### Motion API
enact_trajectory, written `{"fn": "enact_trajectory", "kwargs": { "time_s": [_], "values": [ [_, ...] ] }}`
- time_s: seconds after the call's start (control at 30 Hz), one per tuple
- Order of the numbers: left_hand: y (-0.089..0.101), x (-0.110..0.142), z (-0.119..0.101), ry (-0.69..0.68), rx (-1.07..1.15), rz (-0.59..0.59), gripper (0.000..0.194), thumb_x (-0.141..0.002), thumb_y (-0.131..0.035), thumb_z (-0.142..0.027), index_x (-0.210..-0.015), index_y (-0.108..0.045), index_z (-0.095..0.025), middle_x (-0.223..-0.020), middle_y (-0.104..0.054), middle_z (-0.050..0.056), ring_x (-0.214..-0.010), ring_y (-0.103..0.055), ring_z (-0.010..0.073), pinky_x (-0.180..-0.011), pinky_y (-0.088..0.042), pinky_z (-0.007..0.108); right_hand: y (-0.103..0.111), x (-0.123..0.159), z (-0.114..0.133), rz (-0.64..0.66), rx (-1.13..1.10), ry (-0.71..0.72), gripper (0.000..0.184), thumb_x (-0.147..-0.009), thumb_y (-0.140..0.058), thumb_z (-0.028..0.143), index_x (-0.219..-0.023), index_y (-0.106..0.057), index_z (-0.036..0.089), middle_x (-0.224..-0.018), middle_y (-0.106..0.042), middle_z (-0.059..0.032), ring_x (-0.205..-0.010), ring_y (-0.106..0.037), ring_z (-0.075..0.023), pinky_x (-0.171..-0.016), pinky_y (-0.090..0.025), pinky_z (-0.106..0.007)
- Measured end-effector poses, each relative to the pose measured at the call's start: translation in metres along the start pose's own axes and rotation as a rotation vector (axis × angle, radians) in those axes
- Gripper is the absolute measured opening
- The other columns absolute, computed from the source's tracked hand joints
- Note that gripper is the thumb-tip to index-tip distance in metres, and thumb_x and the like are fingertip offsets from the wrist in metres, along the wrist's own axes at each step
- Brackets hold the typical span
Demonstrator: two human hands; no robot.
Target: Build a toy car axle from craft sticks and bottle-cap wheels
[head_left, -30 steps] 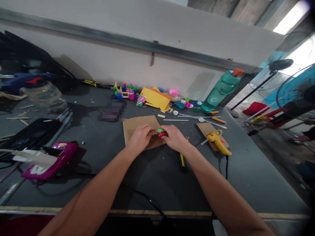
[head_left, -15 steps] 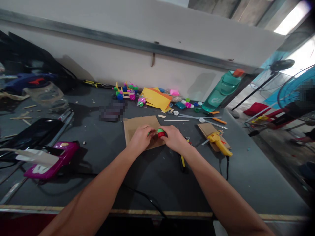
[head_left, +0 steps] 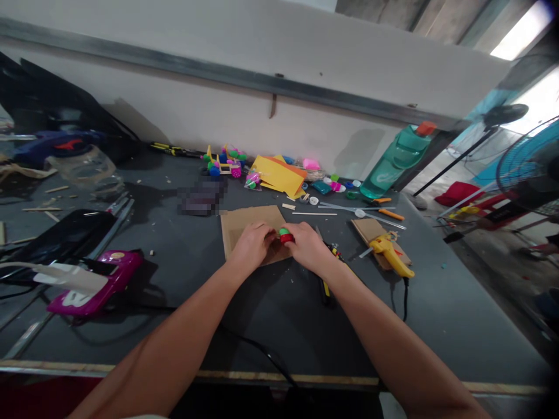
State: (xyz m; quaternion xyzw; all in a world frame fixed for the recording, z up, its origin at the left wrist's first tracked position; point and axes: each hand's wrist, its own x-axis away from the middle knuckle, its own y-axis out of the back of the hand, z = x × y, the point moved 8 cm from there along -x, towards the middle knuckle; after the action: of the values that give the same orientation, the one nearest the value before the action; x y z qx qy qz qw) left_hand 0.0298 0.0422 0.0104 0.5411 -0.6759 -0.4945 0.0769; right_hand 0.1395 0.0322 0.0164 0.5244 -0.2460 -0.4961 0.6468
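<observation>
My right hand [head_left: 306, 243] pinches a small red and green round piece [head_left: 286, 235], which looks like stacked bottle caps. Close to its left side, my left hand [head_left: 254, 244] has its fingers drawn together; what they hold, if anything, is too small to make out. Both hands are over a piece of brown cardboard [head_left: 233, 221] lying on the dark table. Just beyond my right wrist lies a tool with a black and yellow handle [head_left: 325, 290], partly covered by the forearm.
A yellow glue gun [head_left: 391, 256] rests on cardboard at right, near orange-handled scissors [head_left: 391, 213] and a green bottle [head_left: 395, 163]. Yellow paper [head_left: 277, 174] and colourful small parts line the wall. At left sit a magenta power strip [head_left: 100, 285] and a black cable.
The hands stay nearly in place over the cardboard, with the red and green piece still in the right fingers. A green bit seen at my left fingertips no longer shows. The view shifts slightly.
</observation>
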Motion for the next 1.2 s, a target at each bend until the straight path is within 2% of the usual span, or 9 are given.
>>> {"fn": "enact_trajectory", "kwargs": {
  "time_s": [0.33, 0.5, 0.6, 0.73, 1.03, 1.2],
  "values": [
    [-0.008, 0.000, 0.002, -0.031, -0.034, 0.045, 0.011, -0.086, -0.050, -0.015, -0.082, -0.060, -0.015, -0.085, -0.062, 0.008, -0.084, -0.056, 0.0217, -0.078, -0.045, 0.036, 0.001, -0.001, 0.001, 0.012, 0.031, -0.018, 0.035, -0.079, -0.057, 0.011, -0.113, -0.057, 0.015, -0.097, -0.064, -0.0095, -0.092, -0.053, -0.0220, -0.083, -0.040, -0.031],
    [-0.008, 0.000, 0.006, 0.014, 0.019, 0.089, 0.009, -0.084, -0.052, -0.017, -0.089, -0.060, -0.015, -0.090, -0.061, 0.009, -0.087, -0.057, 0.0227, -0.080, -0.047, 0.038, 0.001, -0.002, 0.000, 0.013, 0.041, -0.010, 0.035, -0.079, -0.057, 0.012, -0.114, -0.057, 0.015, -0.099, -0.065, -0.0107, -0.092, -0.054, -0.0232, -0.083, -0.040, -0.032],
    [-0.008, 0.002, 0.012, 0.055, 0.079, 0.130, 0.027, -0.075, -0.056, -0.010, -0.101, -0.059, -0.015, -0.101, -0.061, 0.010, -0.097, -0.056, 0.0244, -0.086, -0.046, 0.039, 0.001, -0.002, 0.000, 0.030, 0.040, -0.011, 0.034, -0.079, -0.056, 0.012, -0.113, -0.058, 0.013, -0.099, -0.065, -0.0117, -0.093, -0.054, -0.0240, -0.083, -0.040, -0.032],
    [-0.008, 0.003, 0.021, 0.085, 0.160, 0.138, 0.048, -0.065, -0.052, -0.003, -0.111, -0.054, -0.017, -0.112, -0.060, 0.011, -0.106, -0.055, 0.0251, -0.092, -0.045, 0.042, 0.000, -0.003, 0.002, 0.043, 0.025, -0.001, 0.035, -0.079, -0.055, 0.009, -0.113, -0.057, 0.013, -0.102, -0.065, -0.0124, -0.095, -0.053, -0.0240, -0.085, -0.039, -0.033],
    [-0.010, 0.003, 0.026, 0.073, 0.206, 0.133, 0.051, -0.064, -0.046, -0.001, -0.111, -0.053, -0.018, -0.113, -0.061, 0.011, -0.106, -0.057, 0.0245, -0.091, -0.047, 0.042, 0.005, -0.002, 0.004, 0.037, 0.029, 0.050, 0.032, -0.078, -0.060, 0.015, -0.109, -0.058, 0.016, -0.106, -0.065, -0.0097, -0.094, -0.051, -0.0231, -0.084, -0.039, -0.034],
    [-0.007, 0.002, 0.025, 0.088, 0.216, 0.112, 0.052, -0.061, -0.044, 0.002, -0.108, -0.053, -0.018, -0.112, -0.062, 0.011, -0.106, -0.057, 0.0251, -0.090, -0.048, 0.042, 0.008, -0.004, -0.001, 0.043, 0.019, 0.012, 0.044, -0.074, -0.067, 0.029, -0.116, -0.055, 0.019, -0.104, -0.065, -0.0086, -0.095, -0.050, -0.0246, -0.081, -0.040, -0.035]
  ]
}}
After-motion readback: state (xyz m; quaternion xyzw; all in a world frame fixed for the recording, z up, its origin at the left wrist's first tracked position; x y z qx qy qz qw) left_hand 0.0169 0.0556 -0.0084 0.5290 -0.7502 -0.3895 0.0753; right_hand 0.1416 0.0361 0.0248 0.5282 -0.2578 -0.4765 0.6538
